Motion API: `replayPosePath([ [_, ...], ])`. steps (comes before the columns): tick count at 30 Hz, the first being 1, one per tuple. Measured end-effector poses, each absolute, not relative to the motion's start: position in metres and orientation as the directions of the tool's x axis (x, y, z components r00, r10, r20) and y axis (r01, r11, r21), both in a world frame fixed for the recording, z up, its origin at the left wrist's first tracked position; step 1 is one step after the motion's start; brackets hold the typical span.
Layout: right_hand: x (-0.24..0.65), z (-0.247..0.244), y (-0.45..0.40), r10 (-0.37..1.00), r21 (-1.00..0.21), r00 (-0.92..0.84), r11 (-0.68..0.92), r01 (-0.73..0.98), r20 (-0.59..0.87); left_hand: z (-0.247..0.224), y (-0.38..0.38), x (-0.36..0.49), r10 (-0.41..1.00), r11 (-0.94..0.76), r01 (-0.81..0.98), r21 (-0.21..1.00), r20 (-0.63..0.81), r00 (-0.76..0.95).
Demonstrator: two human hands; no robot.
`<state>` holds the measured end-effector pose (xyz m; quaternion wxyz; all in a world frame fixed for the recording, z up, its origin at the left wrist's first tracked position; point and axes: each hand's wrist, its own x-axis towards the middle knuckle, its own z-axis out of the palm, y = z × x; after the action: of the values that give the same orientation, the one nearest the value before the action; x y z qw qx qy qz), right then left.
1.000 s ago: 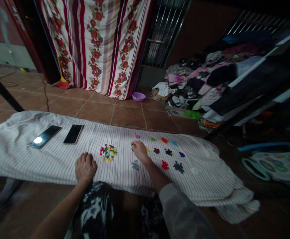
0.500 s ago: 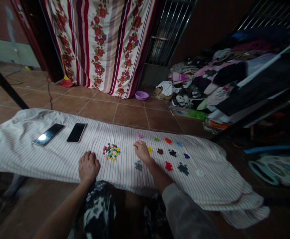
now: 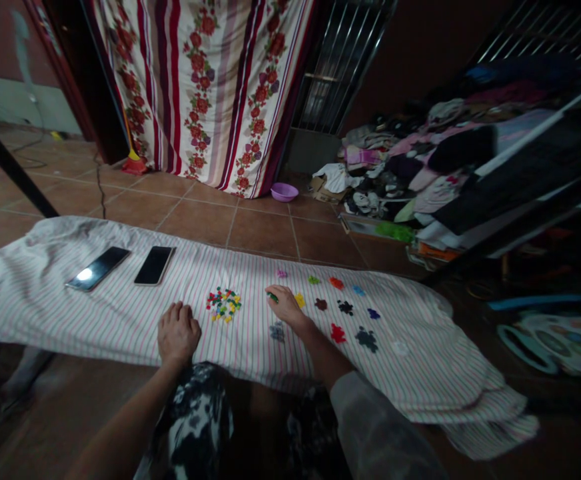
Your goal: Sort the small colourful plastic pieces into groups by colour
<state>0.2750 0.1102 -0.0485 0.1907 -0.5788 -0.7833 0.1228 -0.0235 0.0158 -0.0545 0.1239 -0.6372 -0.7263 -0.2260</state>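
My left hand point(image 3: 178, 332) rests palm down on the striped cloth point(image 3: 185, 267), holding nothing, its fingers slightly apart. Left of centre lies a loose heap of mixed coloured pieces point(image 3: 224, 305). My right hand point(image 3: 283, 303) has its fingers curled together over small green pieces point(image 3: 272, 297); whether it grips any is hidden. Right beside it are yellow pieces point(image 3: 299, 300), with grey pieces point(image 3: 277, 331) just below. Farther right, small piles include brown point(image 3: 321, 304), black point(image 3: 345, 307), red point(image 3: 338, 333) and dark grey point(image 3: 367, 339) ones.
Two phones, one point(image 3: 99, 269) farther left and another point(image 3: 154, 265) nearer the middle, lie on the cloth. Beyond it, a purple basin point(image 3: 284, 192) stands on the tiled floor by a hanging floral curtain point(image 3: 200, 87). Clothes point(image 3: 420, 153) are heaped at the back right.
My right hand has shifted slightly, and green pieces now show at its fingertips. My left hand has stayed in place.
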Motion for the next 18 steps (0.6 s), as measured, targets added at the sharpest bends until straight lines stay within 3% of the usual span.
replayPosePath([
  [8, 0.2768, -0.0478, 0.1122, 0.957, -0.392, -0.277, 0.286, 0.874, 0.08, -0.0549, 0.0164, -0.0229, 0.858, 0.084, 0.984, 0.154, 0.491, -0.151],
  [18, 0.2818, -0.0463, 0.1154, 0.952, -0.464, -0.276, 0.306, 0.831, 0.133, -0.0561, 0.0163, -0.0229, 0.856, 0.076, 0.982, 0.175, 0.494, -0.155],
])
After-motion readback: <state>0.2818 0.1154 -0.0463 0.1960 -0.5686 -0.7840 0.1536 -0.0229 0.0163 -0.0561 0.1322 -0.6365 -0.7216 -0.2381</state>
